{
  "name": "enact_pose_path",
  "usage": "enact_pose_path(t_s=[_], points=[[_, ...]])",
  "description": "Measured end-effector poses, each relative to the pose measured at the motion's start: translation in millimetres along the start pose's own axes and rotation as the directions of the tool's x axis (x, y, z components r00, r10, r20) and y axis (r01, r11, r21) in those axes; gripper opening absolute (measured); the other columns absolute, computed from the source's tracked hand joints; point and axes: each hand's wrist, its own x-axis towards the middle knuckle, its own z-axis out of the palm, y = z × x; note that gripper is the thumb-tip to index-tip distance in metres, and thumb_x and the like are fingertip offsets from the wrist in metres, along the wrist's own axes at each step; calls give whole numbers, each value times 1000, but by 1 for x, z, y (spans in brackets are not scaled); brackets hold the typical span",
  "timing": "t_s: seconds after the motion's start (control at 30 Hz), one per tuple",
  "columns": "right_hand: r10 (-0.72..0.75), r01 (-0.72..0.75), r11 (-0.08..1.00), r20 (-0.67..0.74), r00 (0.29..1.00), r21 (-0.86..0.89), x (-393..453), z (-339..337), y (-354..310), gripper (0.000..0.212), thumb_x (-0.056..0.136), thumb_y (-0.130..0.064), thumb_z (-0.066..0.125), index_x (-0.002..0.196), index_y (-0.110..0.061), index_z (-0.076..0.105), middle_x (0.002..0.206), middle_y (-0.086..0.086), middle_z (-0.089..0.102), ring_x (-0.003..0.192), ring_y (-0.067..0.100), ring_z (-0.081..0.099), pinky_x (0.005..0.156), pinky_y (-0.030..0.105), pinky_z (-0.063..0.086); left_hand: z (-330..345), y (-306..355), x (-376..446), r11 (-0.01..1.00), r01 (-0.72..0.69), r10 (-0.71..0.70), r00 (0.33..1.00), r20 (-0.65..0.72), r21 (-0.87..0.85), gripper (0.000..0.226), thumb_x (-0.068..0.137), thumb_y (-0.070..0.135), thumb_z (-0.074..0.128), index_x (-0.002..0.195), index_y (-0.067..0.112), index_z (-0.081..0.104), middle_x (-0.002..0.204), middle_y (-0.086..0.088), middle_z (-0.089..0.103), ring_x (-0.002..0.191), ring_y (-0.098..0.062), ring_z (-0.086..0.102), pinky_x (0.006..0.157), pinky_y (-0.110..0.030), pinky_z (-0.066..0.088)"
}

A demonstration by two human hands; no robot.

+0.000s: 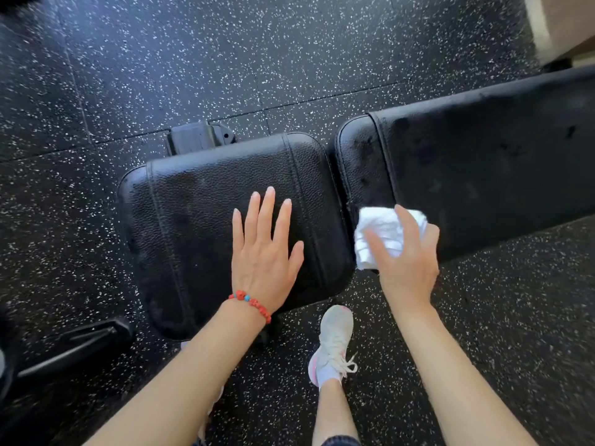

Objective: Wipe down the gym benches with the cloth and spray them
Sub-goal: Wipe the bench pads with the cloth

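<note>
The person's arms are bare, without sleeves. A red bead bracelet [250, 303] with one blue bead sits beside the left hand [264, 252]. A pale grey sneaker [333, 344] has pink edges and white laces.

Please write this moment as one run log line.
step: wiping bench | left hand: flat on seat pad, empty | right hand: presses white cloth on back pad | spray: not visible

Far half of the seat pad [206, 201] lies bare; left hand [265, 252] covers its near right, back pad [483, 162] open to the right
</note>
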Motion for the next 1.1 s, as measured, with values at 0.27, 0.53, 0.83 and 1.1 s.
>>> enact_pose_path(t_s=[0.27,0.53,0.83,1.1], points=[[-240,242,969,39,970,-50,102,28,-56,57,79,-50,63,127,-21,53,111,17,47,94,32,53,67,32,38,21,26,10,989,141,-140,989,-41,47,57,88,35,39,137,5,40,146,-22,33,135,-40,27,109,-56,11],[-200,204,979,121,972,-15,42,-6,6,54,78,-44,67,125,-17,56,101,16,48,82,32,55,63,29,36,20,35,13,983,181,-180,983,-46,38,57,88,34,39,137,3,40,146,-23,33,136,-41,25,110,-57,11],[5,-13,988,51,999,153,56,-42,55,51,74,-45,70,121,-28,57,103,1,44,89,9,45,79,26,38,29,62,47,996,22,-19,999,-42,90,54,89,33,40,136,7,43,146,-18,35,136,-37,26,111,-55,11],[-223,224,974,60,973,-13,165,-26,-6,53,82,-51,58,125,-20,53,110,15,47,89,31,52,64,31,34,34,67,53,984,31,-19,997,-69,176,54,89,37,41,137,11,43,146,-12,37,137,-32,27,113,-52,10]])
